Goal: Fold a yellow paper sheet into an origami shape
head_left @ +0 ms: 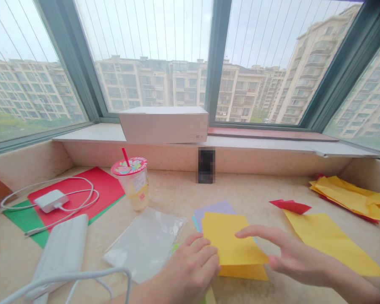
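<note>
Bright yellow square paper: before us on the pale stone-like bench, two layers showing, whether one folded sheet or two we cannot tell.
Left hand: our fingers curl against its left edge; any pinch is hidden.
Right hand: loosely spread, index finger over the paper, thumb by its right corner, no firm hold.
Near edges: not yet flush, so we judge this piece part-way.
Flat lilac sheet: partly beneath, seemingly unworked.
Creased yellow sheet: spread out rightward.
Yellow-and-red paper pile: farther right, apparently already handled.
</note>
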Action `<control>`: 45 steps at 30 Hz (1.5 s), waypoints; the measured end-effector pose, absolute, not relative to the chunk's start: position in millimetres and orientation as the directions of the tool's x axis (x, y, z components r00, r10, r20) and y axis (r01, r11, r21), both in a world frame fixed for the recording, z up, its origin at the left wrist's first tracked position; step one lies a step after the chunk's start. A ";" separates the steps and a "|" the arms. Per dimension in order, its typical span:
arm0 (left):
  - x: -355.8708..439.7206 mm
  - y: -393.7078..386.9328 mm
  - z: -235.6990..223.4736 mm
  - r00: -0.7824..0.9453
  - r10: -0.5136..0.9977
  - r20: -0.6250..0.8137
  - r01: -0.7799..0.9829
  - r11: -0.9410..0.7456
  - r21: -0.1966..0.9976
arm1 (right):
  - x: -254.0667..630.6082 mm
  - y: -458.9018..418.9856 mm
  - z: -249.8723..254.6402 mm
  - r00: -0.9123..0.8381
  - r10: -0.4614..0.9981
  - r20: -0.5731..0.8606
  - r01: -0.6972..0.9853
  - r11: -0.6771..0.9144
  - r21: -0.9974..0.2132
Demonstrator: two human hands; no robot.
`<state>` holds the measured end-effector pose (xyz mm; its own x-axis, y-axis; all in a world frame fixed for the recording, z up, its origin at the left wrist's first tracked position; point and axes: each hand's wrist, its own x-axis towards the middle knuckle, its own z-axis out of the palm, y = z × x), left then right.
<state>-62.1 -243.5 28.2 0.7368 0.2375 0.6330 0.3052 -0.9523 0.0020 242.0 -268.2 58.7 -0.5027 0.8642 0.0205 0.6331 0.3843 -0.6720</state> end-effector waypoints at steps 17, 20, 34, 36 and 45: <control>-66.3 -262.9 58.8 0.496 0.849 0.183 0.344 -0.386 0.856 | 220.1 -295.3 63.9 -0.190 0.842 0.505 0.561 0.515 -0.648; -64.8 -263.8 55.1 0.510 0.834 0.210 0.108 -0.305 0.946 | 203.0 -295.6 69.6 -0.274 0.808 0.521 0.514 0.581 -0.631; -63.0 -268.8 34.3 0.393 0.849 0.352 -0.184 -0.303 0.935 | 175.4 -305.2 45.5 -0.078 0.988 0.132 -0.108 0.123 -0.986; -60.8 -271.3 38.3 0.417 0.843 0.340 -0.237 -0.260 0.936 | 175.9 -303.5 43.4 -0.013 0.988 0.154 -0.103 0.152 -0.983; -52.4 -277.1 39.8 0.336 0.922 0.191 -0.081 -0.173 0.982 | 166.4 -308.1 32.9 0.147 0.967 0.206 -0.048 0.215 -0.976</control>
<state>-52.4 -277.1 39.8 0.3361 0.9224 0.1905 -0.0807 -0.1733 0.9815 166.4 -308.1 32.9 0.1474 0.9675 0.2056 -0.0480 0.2146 -0.9755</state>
